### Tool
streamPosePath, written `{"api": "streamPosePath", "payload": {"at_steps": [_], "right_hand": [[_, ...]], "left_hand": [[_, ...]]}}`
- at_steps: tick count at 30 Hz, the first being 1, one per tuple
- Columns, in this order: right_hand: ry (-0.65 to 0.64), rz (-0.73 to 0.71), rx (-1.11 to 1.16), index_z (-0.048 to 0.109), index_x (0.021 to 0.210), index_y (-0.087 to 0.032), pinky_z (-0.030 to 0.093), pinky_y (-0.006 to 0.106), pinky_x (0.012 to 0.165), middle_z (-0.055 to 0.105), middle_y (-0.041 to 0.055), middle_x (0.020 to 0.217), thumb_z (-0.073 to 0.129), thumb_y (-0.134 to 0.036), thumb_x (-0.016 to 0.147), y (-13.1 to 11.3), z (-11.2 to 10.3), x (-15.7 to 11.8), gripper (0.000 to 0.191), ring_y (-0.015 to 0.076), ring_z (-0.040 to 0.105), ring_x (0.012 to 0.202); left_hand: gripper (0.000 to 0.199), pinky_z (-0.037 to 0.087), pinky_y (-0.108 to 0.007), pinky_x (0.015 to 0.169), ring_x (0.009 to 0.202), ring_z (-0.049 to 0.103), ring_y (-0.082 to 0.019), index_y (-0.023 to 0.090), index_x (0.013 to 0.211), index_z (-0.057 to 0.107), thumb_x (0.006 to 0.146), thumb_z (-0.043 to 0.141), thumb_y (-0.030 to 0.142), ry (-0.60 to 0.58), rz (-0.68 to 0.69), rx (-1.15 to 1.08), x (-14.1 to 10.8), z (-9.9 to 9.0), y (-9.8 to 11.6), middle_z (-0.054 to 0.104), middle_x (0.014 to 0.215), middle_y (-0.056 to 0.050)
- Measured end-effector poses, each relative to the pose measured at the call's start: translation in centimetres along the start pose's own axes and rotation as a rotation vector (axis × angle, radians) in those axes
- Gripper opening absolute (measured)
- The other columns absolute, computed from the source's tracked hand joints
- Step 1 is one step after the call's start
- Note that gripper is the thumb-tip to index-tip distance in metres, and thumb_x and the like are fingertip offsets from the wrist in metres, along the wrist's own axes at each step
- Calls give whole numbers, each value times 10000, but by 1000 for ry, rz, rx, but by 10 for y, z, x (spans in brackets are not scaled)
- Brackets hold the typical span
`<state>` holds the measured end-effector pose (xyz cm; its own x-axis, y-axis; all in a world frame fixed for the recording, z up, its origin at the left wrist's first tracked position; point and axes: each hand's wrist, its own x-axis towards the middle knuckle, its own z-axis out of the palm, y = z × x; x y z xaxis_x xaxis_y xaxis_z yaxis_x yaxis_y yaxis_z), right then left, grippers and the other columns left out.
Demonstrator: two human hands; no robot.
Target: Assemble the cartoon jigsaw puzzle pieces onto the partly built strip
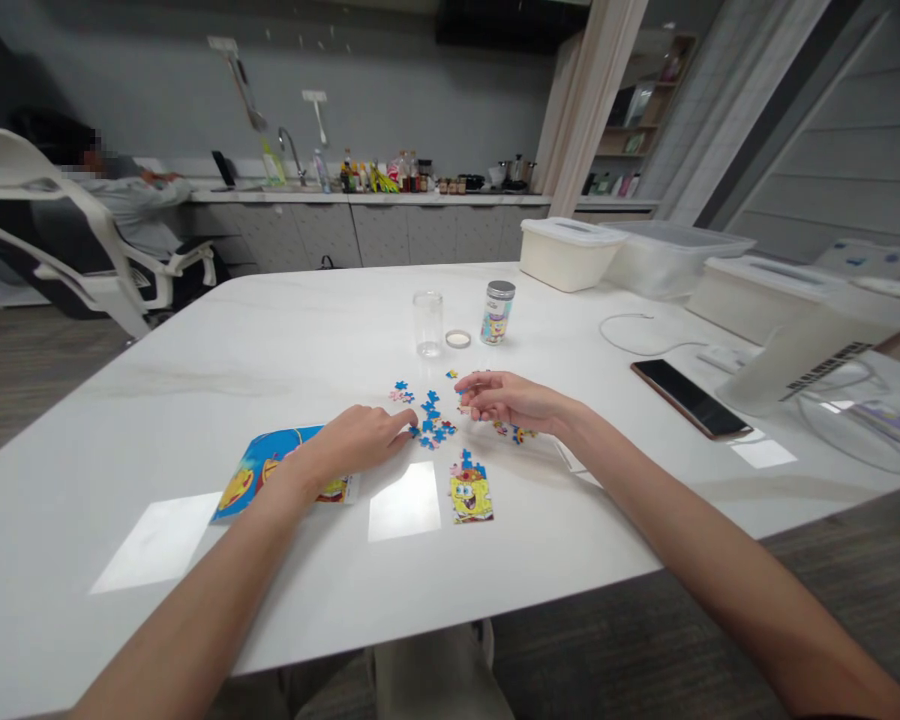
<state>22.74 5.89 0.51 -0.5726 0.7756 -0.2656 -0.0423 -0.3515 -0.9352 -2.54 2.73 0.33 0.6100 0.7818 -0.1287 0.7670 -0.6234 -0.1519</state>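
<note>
Okay, both hands are over the white table [292, 580], mid-frame. Left hand [367, 437]: fingers bent, tips at a blue piece on the left edge of the loose puzzle pieces [431, 425]; can't tell if it's pinched or just touched. Right hand [521, 402]: on the other side of the pile, palm raised, fingers loosely curled, not clenched; can't tell whether the fingertips grasp a piece. Joined puzzle section [471, 495], yellow face with some blue on top, lies flat below the pile, lower centre of the frame. Picture sheet [259, 470] is partly under the left forearm. Clear jar [428, 325] stands upright above the pile, ring-shaped lid [458, 339] flat between it and the printed jar [497, 315], which has its grey cap on. Phone [686, 398] at right, near white cables. Person [131, 205] seated, upper left.
</note>
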Motion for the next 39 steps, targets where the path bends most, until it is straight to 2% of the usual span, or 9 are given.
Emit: {"api": "streamPosePath", "payload": {"at_steps": [4, 7, 10, 13, 16, 20, 24, 28, 39], "right_hand": [[44, -40, 31, 640, 883, -139, 534, 186, 746, 675, 35, 829, 669, -62, 792, 0, 1, 1, 123, 88, 652, 757], [136, -44, -51, 630, 875, -154, 517, 179, 624, 655, -1, 749, 670, -113, 813, -2, -3, 3, 84, 62, 603, 601], [253, -94, -384, 633, 837, -160, 474, 194, 542, 641, -8, 695, 666, -139, 819, -2, -12, 6, 43, 71, 561, 533], [458, -282, -902, 646, 802, -162, 497, 238, 668, 688, 30, 765, 635, -64, 797, -2, -26, 8, 99, 125, 633, 686], [527, -366, -1165, 657, 838, -161, 497, 251, 769, 725, 47, 850, 561, 36, 757, -3, -40, 8, 235, 150, 667, 809], [569, -322, -1211, 662, 907, -155, 494, 215, 687, 733, 48, 896, 521, 88, 684, -8, -55, 4, 360, 142, 677, 772], [670, -270, -1225, 677, 872, -163, 490, 220, 675, 734, 31, 859, 647, -15, 696, -12, -65, 2, 232, 143, 672, 740], [751, -234, -1261, 689, 812, -158, 488, 226, 713, 735, 28, 789, 658, -19, 692, -12, -75, 3, 187, 145, 676, 756], [747, -310, -1215, 693, 758, -169, 483, 213, 691, 737, 23, 747, 615, 8, 692, -5, -86, 7, 205, 140, 687, 730]], "left_hand": [[314, 416, -274, 623, 696, 675, -220, 221, 1174, 572, 985, 340, 319, -3, -25, -26, 0, 0, 0, 708, 748, -53], [311, 424, -286, 637, 701, 678, -226, 215, 1147, 589, 969, 358, 326, 7, -55, -39, 1, 0, 2, 711, 759, -59], [316, 431, -305, 639, 674, 671, -240, 197, 1094, 605, 947, 375, 357, 34, -84, -47, 1, 1, 2, 693, 692, -59], [319, 423, -306, 629, 655, 663, -235, 192, 1062, 599, 931, 376, 380, 57, -104, -63, 1, 4, 2, 675, 638, -44], [309, 408, -294, 621, 659, 661, -218, 200, 1064, 577, 926, 369, 384, 42, -102, -90, 1, 6, 0, 688, 658, -30], [324, 396, -303, 615, 649, 653, -228, 201, 1075, 572, 919, 361, 390, 21, -100, -106, 1, 7, 0, 687, 657, -26], [334, 388, -303, 611, 615, 641, -225, 208, 1099, 574, 909, 343, 356, 21, -112, -94, 2, 6, 0, 677, 638, -18], [363, 393, -308, 612, 632, 646, -237, 205, 1123, 575, 917, 301, 324, 17, -108, -62, 2, 5, 0, 670, 635, -26], [351, 425, -312, 615, 596, 648, -240, 213, 1151, 562, 944, 303, 327, 62, -93, -41, 4, 12, -3, 672, 646, -34]]}}
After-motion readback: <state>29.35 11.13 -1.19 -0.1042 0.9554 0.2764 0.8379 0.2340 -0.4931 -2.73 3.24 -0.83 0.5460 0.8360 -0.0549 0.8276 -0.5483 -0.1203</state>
